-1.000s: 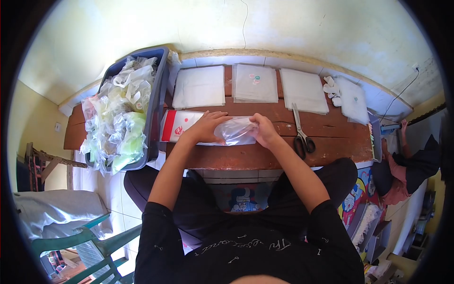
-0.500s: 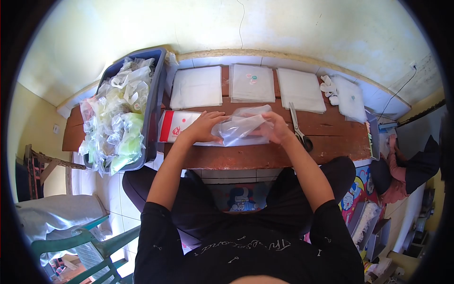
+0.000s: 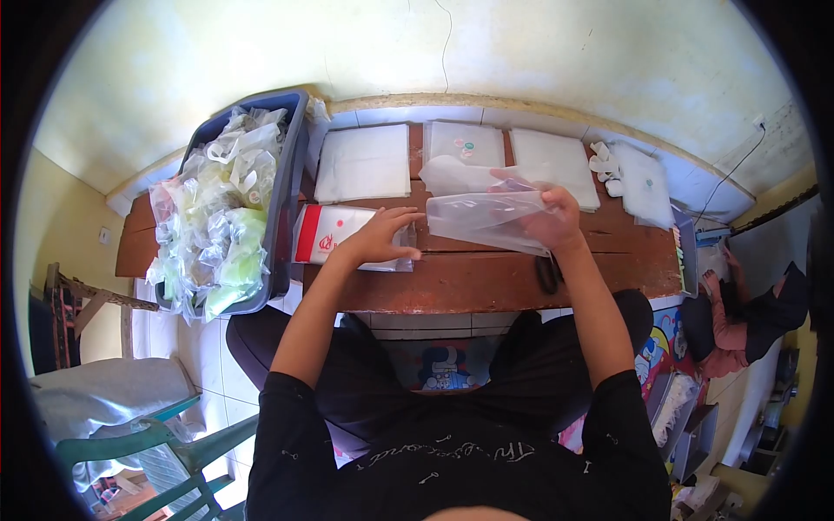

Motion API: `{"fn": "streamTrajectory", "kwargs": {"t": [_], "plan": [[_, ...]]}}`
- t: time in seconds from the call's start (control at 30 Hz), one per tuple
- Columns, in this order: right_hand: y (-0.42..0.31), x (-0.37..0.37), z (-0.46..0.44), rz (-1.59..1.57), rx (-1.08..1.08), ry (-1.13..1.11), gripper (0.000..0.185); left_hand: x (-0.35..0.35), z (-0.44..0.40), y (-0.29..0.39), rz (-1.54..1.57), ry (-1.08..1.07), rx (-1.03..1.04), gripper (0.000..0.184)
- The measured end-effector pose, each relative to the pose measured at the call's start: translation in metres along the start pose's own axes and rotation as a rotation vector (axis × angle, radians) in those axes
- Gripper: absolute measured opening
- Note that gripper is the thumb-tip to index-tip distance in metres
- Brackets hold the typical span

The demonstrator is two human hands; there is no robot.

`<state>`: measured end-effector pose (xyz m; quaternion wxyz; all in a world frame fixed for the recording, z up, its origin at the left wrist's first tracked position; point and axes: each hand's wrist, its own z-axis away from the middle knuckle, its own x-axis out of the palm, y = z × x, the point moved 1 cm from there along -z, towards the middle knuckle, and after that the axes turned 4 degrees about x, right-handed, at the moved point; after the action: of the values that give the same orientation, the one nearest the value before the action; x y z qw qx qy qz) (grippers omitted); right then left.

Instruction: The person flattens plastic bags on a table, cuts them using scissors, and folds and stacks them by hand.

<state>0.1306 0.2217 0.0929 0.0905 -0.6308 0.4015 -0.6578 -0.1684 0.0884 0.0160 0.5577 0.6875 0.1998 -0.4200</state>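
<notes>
My right hand (image 3: 556,219) is closed on clear plastic sheets (image 3: 482,217), raised over the middle of the brown wooden table (image 3: 460,286). My left hand (image 3: 382,238), fingers spread, rests on a flat plastic package (image 3: 334,227) with a red band and red print at its left end. Scissors (image 3: 547,274) lie under the held plastic, with only the dark handles partly showing. Behind are flat stacks of clear plastic: a left stack (image 3: 363,163), a middle stack (image 3: 460,143) with small coloured marks, and a right stack (image 3: 556,165).
A dark grey bin (image 3: 295,165) heaped with crumpled plastic bags (image 3: 230,208) stands at the left. More plastic (image 3: 641,184) and a white roll (image 3: 605,161) lie at the back right. Another person (image 3: 738,321) sits at the far right. A green chair (image 3: 156,443) is at the lower left.
My right hand has pulled the plastic up and to the right, off the package and partly over the scissors. My left hand has stayed on the package. The other person's arms have shifted.
</notes>
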Motion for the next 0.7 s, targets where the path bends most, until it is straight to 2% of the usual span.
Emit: {"fn": "streamTrajectory", "kwargs": {"t": [0.03,0.1,0.13,0.2,0.23,0.27,0.33,0.37,0.4,0.43,0.5,0.6,0.63,0.7], "plan": [[-0.001,0.000,0.003,0.002,-0.036,0.013,0.075,-0.002,-0.002,0.008,-0.001,-0.001,0.002,0.079],[0.002,0.001,0.007,-0.011,-0.082,-0.079,0.072,-0.007,-0.007,0.032,0.686,0.090,0.027,0.078],[0.003,0.005,0.008,-0.009,-0.088,-0.081,0.072,-0.004,-0.009,0.036,0.682,0.088,0.031,0.078],[0.005,0.015,0.008,0.036,-0.068,-0.147,0.069,0.000,-0.015,0.043,1.083,0.097,0.066,0.085],[0.006,0.017,0.010,0.053,-0.063,-0.171,0.068,-0.001,-0.017,0.056,1.245,0.191,0.103,0.072],[0.010,0.013,0.013,0.084,-0.042,-0.074,0.059,-0.003,-0.016,0.061,1.240,0.192,0.109,0.072],[0.017,-0.009,0.021,0.115,-0.023,0.024,0.050,-0.004,-0.014,0.067,1.074,0.306,-0.073,0.049],[0.020,-0.022,0.025,0.309,-0.009,0.089,0.046,-0.005,-0.017,0.075,1.102,0.434,-0.114,0.032],[0.023,-0.034,0.030,0.406,-0.003,0.123,0.044,-0.004,-0.019,0.074,1.102,0.432,-0.112,0.032],[0.023,-0.036,0.033,0.503,0.006,0.156,0.042,-0.002,-0.020,0.071,1.127,0.534,-0.147,0.027],[0.016,-0.002,0.028,0.360,-0.005,0.217,0.028,-0.002,-0.022,0.069,1.119,0.731,-0.164,0.019],[0.006,0.035,0.033,0.360,-0.018,0.300,0.018,-0.024,-0.016,0.092,1.167,0.726,-0.049,0.018],[0.004,0.038,0.035,0.360,-0.019,0.301,0.018,-0.029,-0.015,0.094,1.093,0.741,-0.003,0.018],[0.001,0.040,0.038,0.499,-0.025,0.392,0.019,-0.039,-0.014,0.101,1.111,0.789,0.040,0.018]]}}
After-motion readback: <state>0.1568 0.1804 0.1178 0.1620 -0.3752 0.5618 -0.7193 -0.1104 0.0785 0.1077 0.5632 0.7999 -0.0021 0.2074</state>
